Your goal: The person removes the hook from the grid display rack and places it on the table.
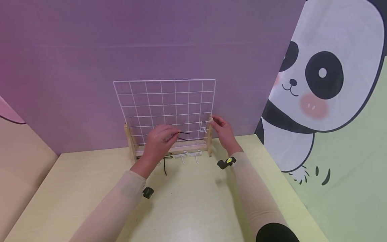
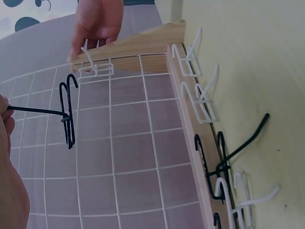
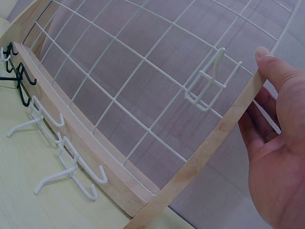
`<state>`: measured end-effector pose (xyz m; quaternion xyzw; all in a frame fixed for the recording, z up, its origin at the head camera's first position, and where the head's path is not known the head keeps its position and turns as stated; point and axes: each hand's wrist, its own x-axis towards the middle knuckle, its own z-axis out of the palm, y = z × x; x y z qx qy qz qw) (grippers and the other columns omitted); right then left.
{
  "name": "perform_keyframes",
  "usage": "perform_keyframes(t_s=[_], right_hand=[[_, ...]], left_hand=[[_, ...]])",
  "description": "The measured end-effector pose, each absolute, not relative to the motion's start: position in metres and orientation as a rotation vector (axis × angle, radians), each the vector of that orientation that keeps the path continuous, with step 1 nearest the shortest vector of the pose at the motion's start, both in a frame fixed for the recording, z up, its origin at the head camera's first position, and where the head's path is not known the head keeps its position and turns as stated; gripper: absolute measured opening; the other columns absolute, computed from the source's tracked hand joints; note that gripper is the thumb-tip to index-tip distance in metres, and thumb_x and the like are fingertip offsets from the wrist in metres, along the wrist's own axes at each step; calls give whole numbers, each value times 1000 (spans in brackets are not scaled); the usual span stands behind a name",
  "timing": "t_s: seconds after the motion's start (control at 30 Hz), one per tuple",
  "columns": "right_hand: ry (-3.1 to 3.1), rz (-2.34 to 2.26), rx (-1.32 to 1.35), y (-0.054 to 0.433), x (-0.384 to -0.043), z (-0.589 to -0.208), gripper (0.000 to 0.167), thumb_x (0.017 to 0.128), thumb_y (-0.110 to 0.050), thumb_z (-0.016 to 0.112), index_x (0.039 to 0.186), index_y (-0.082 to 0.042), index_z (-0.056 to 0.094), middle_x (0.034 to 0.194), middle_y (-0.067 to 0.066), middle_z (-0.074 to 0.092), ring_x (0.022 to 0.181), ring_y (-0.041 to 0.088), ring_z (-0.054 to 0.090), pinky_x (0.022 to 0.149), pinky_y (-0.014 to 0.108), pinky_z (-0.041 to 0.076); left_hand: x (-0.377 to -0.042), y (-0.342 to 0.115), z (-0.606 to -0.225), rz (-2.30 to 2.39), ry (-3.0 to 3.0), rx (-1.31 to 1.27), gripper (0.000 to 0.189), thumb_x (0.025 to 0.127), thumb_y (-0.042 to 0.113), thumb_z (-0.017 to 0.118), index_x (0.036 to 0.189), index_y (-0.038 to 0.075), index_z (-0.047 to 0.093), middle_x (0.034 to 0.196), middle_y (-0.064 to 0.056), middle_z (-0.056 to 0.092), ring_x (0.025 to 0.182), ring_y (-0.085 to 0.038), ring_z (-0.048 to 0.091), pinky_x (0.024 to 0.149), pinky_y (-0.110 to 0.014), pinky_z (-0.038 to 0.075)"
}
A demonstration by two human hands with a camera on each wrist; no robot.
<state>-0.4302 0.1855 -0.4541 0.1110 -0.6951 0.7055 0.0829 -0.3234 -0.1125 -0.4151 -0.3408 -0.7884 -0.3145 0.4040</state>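
A white wire grid (image 1: 164, 80) stands upright in a wooden stand (image 1: 130, 137). In front of it my left hand (image 1: 161, 139) pinches a black wire hook (image 2: 68, 117) by its straight prong, the looped end pointing toward the grid. My right hand (image 1: 222, 131) grips the top of the stand's right side post (image 3: 190, 167), its thumb at the front and fingers behind. Close by that post, a white wire hook (image 3: 205, 90) hangs on the grid.
Along the stand's base rail sit more hooks: white hooks (image 3: 43, 114) toward the right and a black hook (image 2: 214, 169) further left, with another white hook (image 2: 238, 205) beside it. The pale table (image 1: 187, 208) meets a purple backdrop (image 1: 90, 84) behind the stand.
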Motion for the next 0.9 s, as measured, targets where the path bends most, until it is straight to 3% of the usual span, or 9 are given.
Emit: perform_keyframes(t_s=[0.3, 0.63, 0.9], right_hand=[[-2063, 2120, 325, 185, -429, -453, 38, 110, -10, 68, 147, 0, 66, 137, 9, 70, 126, 18, 63, 123, 41, 45], [-2090, 2103, 318, 186, -429, -453, 38, 111, -14, 69, 148, -3, 66, 144, 14, 67, 134, 24, 60, 125, 43, 43], [-2067, 2105, 327, 185, -428, -452, 37, 110, -12, 69, 146, -1, 67, 139, 11, 70, 130, 20, 63, 124, 42, 44]], left_hand=[[-318, -122, -429, -807, -1998, -847, 19, 90, -4, 88, 106, 5, 86, 102, -6, 83, 95, -27, 76, 85, -44, 65], [-315, -129, -448, -798, -2027, -863, 21, 89, -3, 89, 108, 5, 86, 104, -7, 83, 98, -28, 77, 88, -45, 66], [-313, -130, -461, -832, -2047, -868, 20, 86, -6, 91, 103, 4, 86, 101, -7, 82, 97, -28, 77, 86, -45, 67]])
